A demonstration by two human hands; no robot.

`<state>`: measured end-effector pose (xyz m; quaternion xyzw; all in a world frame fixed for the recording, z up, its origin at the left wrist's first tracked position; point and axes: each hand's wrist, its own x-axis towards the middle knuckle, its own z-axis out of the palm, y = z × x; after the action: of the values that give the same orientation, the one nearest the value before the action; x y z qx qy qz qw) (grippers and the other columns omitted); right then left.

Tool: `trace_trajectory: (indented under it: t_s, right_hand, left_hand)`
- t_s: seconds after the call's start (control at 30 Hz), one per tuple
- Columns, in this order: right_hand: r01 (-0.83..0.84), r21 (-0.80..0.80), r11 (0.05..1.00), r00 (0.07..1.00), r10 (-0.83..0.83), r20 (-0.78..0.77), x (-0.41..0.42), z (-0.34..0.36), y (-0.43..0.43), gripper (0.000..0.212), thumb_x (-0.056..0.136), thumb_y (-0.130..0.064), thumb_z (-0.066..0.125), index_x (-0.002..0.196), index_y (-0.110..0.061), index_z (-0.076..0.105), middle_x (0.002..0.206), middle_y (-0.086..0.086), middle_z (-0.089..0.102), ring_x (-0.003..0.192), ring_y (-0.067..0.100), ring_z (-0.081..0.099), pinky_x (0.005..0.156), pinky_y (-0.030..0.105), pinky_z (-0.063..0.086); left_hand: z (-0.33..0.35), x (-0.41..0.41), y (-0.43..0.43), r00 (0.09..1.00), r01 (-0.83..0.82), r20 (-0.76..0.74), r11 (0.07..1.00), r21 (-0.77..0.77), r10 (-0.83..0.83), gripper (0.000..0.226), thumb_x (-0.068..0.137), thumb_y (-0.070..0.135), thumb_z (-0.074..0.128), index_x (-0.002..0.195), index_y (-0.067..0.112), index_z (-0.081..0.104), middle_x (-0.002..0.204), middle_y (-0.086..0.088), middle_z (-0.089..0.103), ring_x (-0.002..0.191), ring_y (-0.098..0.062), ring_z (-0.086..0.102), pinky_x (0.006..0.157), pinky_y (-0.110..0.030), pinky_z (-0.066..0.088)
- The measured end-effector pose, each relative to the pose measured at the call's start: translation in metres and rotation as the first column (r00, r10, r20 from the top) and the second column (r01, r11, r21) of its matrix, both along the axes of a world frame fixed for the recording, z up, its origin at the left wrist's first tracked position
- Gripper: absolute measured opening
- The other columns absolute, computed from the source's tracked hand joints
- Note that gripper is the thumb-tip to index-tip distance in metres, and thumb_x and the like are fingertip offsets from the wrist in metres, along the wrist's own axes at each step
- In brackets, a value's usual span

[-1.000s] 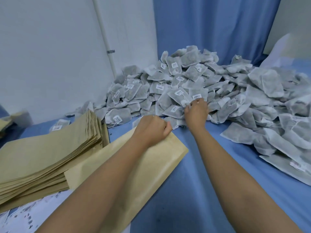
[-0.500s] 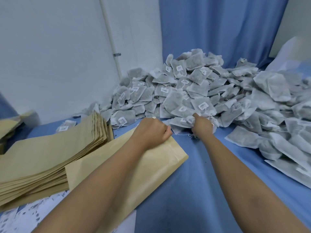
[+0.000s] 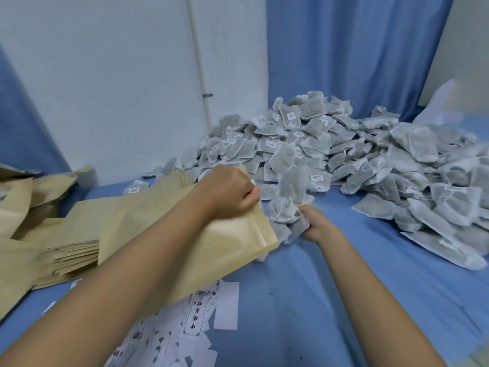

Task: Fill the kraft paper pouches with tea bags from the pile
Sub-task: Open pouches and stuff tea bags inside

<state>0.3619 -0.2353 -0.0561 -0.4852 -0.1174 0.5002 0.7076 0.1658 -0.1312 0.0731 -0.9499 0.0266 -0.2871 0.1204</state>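
Since half a second ago, my right hand (image 3: 316, 225) has come away from the foot of the pile (image 3: 370, 154) and drawn back toward me with a bunch of tea bags (image 3: 287, 205). My left hand (image 3: 227, 193) has raised the mouth end of the kraft pouch (image 3: 238, 238) off the counter (image 3: 357, 274).

Right hand: the fingers are curled round the lower part of the bunch. Most of the bags stand above the fist, a few hang below it, and the bags hide the fingertips. The bunch sits just beside the pouch mouth, to its right, and its lowest bags touch or overlap the pouch's near corner. None of the bags can be seen inside the pouch.

Left hand: the fingers (image 3: 251, 197) are closed in a fist on the far edge of the pouch mouth. The pouch slopes down from that grip toward its near corner, with its zip strip facing the bunch. How far the mouth is open cannot be determined.

Surroundings: the pile lies behind and to the right of both hands, against a blue curtain (image 3: 357, 49). A stack of flat pouches (image 3: 74, 250) lies under and to the left of my left forearm. Printed paper labels (image 3: 195, 313) are scattered on the counter near me.
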Motion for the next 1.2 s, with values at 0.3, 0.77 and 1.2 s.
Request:
trace_trajectory:
  t_s: [0.3, 0.77, 1.2]
  right_hand:
    - [0.387, -0.328, 0.862, 0.593, 0.04, 0.804, -0.015, 0.005, -0.001, 0.007, 0.086, -0.011, 0.058, 0.081, -0.009, 0.054, 0.078, 0.01, 0.054, 0.072, 0.021, 0.053, 0.059, 0.028, 0.038]
    - [0.229, -0.552, 0.801, 0.205, 0.515, 0.832, -0.04, -0.015, 0.009, 0.103, 0.057, -0.044, 0.085, 0.143, -0.031, 0.029, 0.137, 0.006, 0.04, 0.125, 0.026, 0.04, 0.099, 0.041, 0.04]
    - [0.159, -0.149, 0.976, 0.516, 0.047, 0.855, -0.079, -0.006, 0.005, 0.041, 0.06, -0.023, 0.066, 0.099, -0.028, 0.059, 0.074, -0.001, 0.066, 0.064, 0.017, 0.061, 0.055, 0.029, 0.049]
  left_hand:
    - [-0.033, -0.068, 0.029, 0.99, -0.078, -0.113, 0.997, 0.015, 0.079, 0.051, 0.087, 0.029, 0.027, 0.045, 0.005, 0.041, 0.041, -0.011, 0.04, 0.036, -0.029, 0.037, 0.043, -0.032, 0.035]
    - [-0.041, -0.073, 0.017, 0.996, -0.037, -0.086, 0.998, -0.046, 0.033, 0.045, 0.087, 0.029, 0.028, 0.047, 0.011, 0.037, 0.042, -0.009, 0.041, 0.037, -0.029, 0.036, 0.042, -0.032, 0.035]
    - [-0.059, -0.081, 0.029, 1.0, -0.026, -0.002, 0.991, -0.129, 0.026, 0.043, 0.084, 0.024, 0.035, 0.047, 0.005, 0.047, 0.044, -0.007, 0.044, 0.039, -0.028, 0.041, 0.039, -0.033, 0.039]
